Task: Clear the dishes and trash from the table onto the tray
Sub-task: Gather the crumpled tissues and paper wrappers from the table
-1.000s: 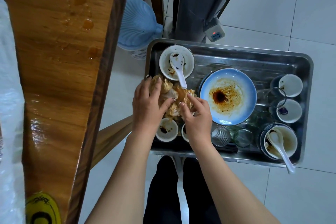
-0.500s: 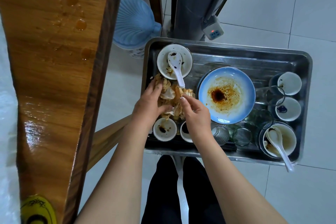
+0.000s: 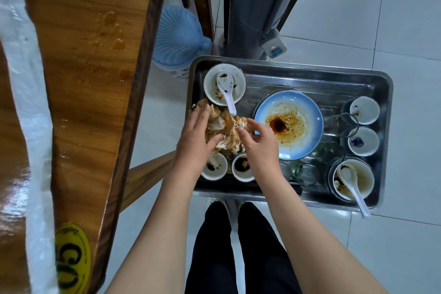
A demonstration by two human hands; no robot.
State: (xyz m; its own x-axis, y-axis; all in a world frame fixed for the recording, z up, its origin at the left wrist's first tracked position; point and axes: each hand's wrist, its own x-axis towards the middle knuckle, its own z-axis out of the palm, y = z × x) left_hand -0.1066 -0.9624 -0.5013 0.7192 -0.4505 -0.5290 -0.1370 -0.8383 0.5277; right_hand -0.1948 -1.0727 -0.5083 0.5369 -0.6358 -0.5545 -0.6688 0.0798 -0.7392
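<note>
A steel tray (image 3: 310, 74) stands low to the right of the wooden table (image 3: 83, 79). On its left part lies a wad of soiled napkins (image 3: 223, 126). My left hand (image 3: 194, 138) rests over the wad, fingers stretched across it and thumb pressed into it. My right hand (image 3: 260, 143) is at the wad's right side with fingers curled and apart, only the fingertips near it. A sauce-stained blue plate (image 3: 288, 124) sits in the middle. A white bowl with a spoon (image 3: 224, 85) is at the far left corner.
Two small sauce cups (image 3: 214, 167) lie under my wrists. Empty glasses (image 3: 307, 173), two white cups (image 3: 364, 141) and another bowl with a spoon (image 3: 353, 180) fill the tray's right side. The table has wet spills, a white strip (image 3: 28, 102) and a yellow sticker (image 3: 71, 260). A blue ribbed container (image 3: 179, 40) stands on the floor.
The right hand's fingers have loosened and spread off the wad. The left hand has flattened over it. The wad has stayed on the tray's left part.
</note>
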